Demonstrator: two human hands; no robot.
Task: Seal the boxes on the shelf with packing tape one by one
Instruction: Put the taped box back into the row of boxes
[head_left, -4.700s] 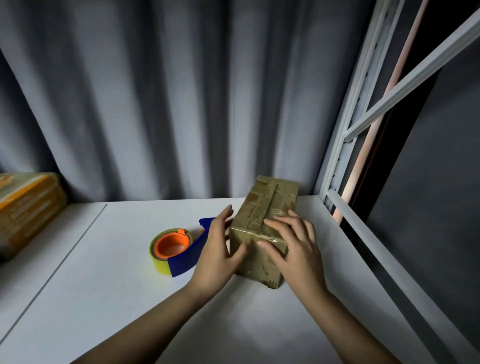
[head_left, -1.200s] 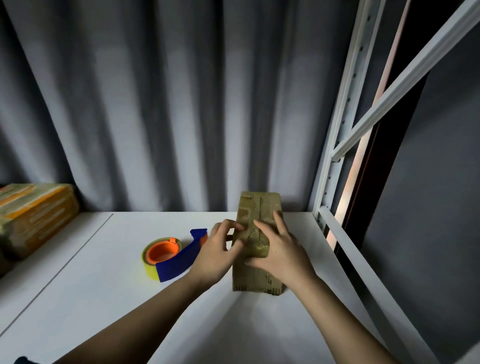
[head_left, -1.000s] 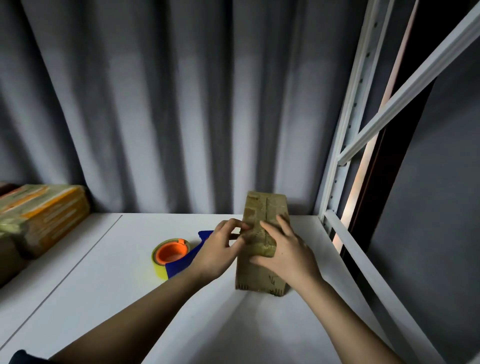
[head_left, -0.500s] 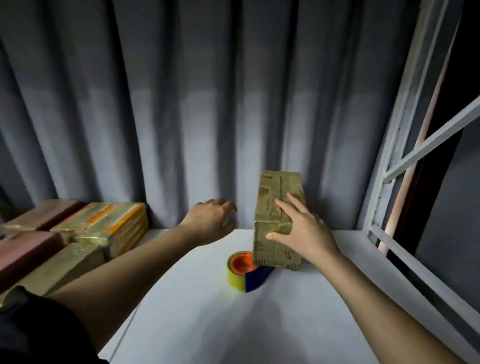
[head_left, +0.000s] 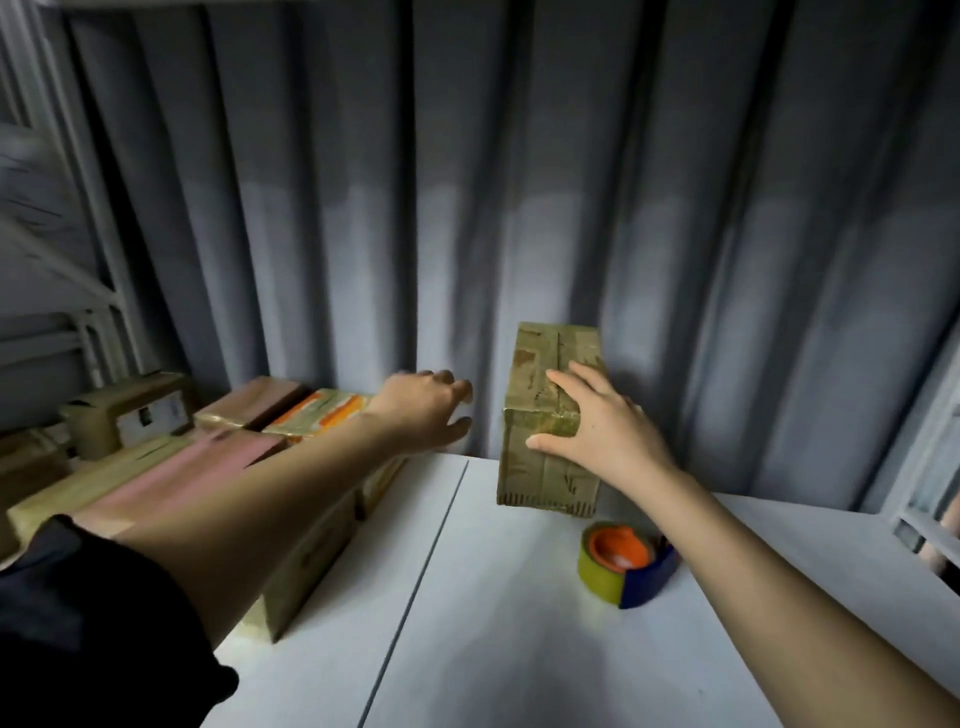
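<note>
My right hand (head_left: 602, 431) grips a small brown box (head_left: 540, 467) wrapped in shiny tape, fingers across its top and thumb on its front face. The box is upright near the curtain; I cannot tell whether it touches the white shelf (head_left: 519, 623). My left hand (head_left: 423, 410) is stretched out to the left of the box, empty, fingers loosely curled, above the far end of a row of boxes. A tape roll with an orange core in a blue dispenser (head_left: 623, 564) lies on the shelf below my right wrist.
Several boxes fill the shelf's left side: an orange-striped one (head_left: 317, 418), a pinkish one (head_left: 249, 410), and a labelled one (head_left: 130, 415) farther back. A grey curtain (head_left: 467, 208) closes the rear. White frame uprights (head_left: 98, 260) stand at the left.
My left hand let go of the box and reached left toward the stacked boxes. My right hand carried the box leftward and back, past the tape roll. My view swung left.
</note>
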